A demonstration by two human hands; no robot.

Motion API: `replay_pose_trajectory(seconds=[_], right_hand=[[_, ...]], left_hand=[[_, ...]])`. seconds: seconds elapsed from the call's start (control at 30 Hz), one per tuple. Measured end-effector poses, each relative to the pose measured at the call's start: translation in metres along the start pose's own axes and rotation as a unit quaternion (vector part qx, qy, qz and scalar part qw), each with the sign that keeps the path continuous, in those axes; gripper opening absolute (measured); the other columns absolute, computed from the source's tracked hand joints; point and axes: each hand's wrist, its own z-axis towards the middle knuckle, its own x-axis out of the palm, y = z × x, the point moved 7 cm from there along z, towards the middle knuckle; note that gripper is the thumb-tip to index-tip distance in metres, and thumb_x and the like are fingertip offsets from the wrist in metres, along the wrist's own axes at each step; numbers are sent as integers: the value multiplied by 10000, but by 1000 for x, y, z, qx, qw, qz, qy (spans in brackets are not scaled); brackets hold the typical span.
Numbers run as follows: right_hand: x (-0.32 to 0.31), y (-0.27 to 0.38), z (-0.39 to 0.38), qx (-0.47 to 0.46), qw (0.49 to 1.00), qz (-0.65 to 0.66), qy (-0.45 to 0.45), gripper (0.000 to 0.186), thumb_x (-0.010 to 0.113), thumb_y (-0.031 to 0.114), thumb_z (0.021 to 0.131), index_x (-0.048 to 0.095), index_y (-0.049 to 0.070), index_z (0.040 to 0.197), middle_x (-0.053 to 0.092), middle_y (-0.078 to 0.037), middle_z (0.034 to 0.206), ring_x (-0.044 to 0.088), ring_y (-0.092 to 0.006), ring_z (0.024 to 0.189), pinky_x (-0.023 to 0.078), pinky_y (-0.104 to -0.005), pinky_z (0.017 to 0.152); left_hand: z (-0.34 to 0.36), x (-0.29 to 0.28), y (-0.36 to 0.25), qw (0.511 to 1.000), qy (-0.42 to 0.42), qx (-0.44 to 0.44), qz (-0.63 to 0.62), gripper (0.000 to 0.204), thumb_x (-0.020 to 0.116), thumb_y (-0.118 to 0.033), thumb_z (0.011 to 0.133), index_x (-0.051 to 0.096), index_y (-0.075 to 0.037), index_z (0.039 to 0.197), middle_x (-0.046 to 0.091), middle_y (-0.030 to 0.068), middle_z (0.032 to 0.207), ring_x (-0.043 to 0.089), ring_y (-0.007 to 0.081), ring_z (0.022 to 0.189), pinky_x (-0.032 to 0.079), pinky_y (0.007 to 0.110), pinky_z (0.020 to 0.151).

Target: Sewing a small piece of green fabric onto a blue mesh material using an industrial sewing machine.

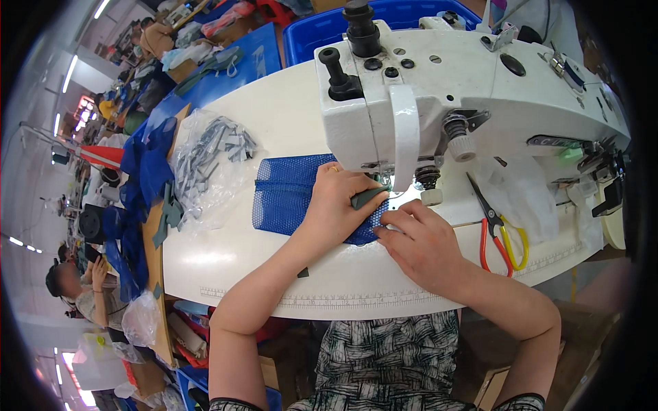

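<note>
A piece of blue mesh [283, 194] with a seam across it lies on the white sewing table under the sewing machine's [363, 130] head. My left hand [329, 205] is at the needle area, fingers closed on a small dark grey-green folded piece [363, 196] while pressing over the mesh. My right hand [428, 246] is just right of it, thumb and fingers bent and closed on the mesh's edge. Scissors [495, 240] with red and yellow handles lie to the right of my right hand. The needle itself is mostly hidden.
Bagged grey strips [212, 157] lie on the table's left. Blue fabric [137, 212] drapes over a wooden edge [164, 329] beyond. A blue bin [298, 38] sits behind the machine, white material [524, 205] lies at right. Other people [75, 294] sit among piles at far left.
</note>
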Motion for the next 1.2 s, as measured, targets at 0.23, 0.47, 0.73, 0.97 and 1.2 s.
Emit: replay_pose_trajectory(seconds=[0.23, 0.47, 0.73, 0.97, 1.2], right_hand=[[1, -1, -2, -7, 1000, 3, 6, 200, 678, 100, 820, 709, 45, 1011, 668, -66, 1117, 640, -251, 1041, 555, -367, 837], [1, -2, -5, -5, 1000, -15, -1, 160, 681, 104, 820, 692, 47, 969, 673, -64, 1114, 632, -237, 1031, 546, -365, 824], [-12, -1, -7, 26, 999, -27, -35, 149, 693, 99, 811, 688, 46, 951, 693, -87, 1180, 623, -261, 1076, 529, -384, 834], [-11, -2, -8, 39, 999, -21, -27, 158, 678, 86, 813, 674, 36, 963, 686, -104, 1242, 603, -283, 1154, 513, -398, 861], [-8, -2, -7, 40, 998, -42, -14, 168, 657, 87, 813, 663, 31, 971, 670, -114, 1225, 590, -290, 1166, 497, -398, 875]], left_hand=[[-6, -4, -5, 997, -32, 31, 62, 151, 835, -178, 856, 802, -62, 945, 757, 72, 942, 672, 256, 937, 373, 448, 1047], [-4, -3, -12, 993, 30, 75, 86, 117, 828, -166, 834, 806, -93, 923, 755, 55, 958, 686, 246, 959, 347, 493, 1039], [-1, 0, -24, 973, 94, 119, 171, 160, 795, -185, 892, 788, -82, 1014, 712, 91, 937, 686, 326, 856, 466, 446, 758], [-9, 0, -22, 984, 59, 43, 165, 155, 776, -197, 925, 778, -97, 1043, 693, 83, 973, 620, 302, 874, 322, 466, 909], [-10, -1, -24, 984, 43, 68, 159, 159, 772, -199, 927, 775, -101, 1053, 686, 57, 942, 627, 256, 864, 310, 467, 874]])
